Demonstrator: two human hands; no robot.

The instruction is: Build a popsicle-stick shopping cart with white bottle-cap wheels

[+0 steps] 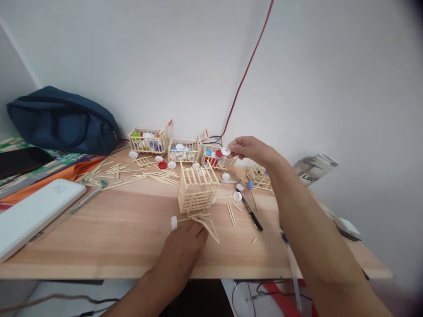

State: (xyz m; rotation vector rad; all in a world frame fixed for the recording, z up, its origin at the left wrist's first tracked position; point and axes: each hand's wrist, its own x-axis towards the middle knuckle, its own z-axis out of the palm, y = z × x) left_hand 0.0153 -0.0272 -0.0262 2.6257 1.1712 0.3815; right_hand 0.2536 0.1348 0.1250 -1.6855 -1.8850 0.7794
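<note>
One stick cart [197,200] stands beyond left hand [185,246], grip unclear; right hand [254,149] pinches cap [226,151].

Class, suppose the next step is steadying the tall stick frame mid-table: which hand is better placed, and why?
Probably the left hand: it is low, just in front of the stick frame. The right hand is farther back, seemingly pinching a white cap.

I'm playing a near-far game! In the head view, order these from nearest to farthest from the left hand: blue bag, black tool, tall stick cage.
1. Tall stick cage: just beyond the left hand.
2. Black tool: off to the right.
3. Blue bag: far back, left.
</note>
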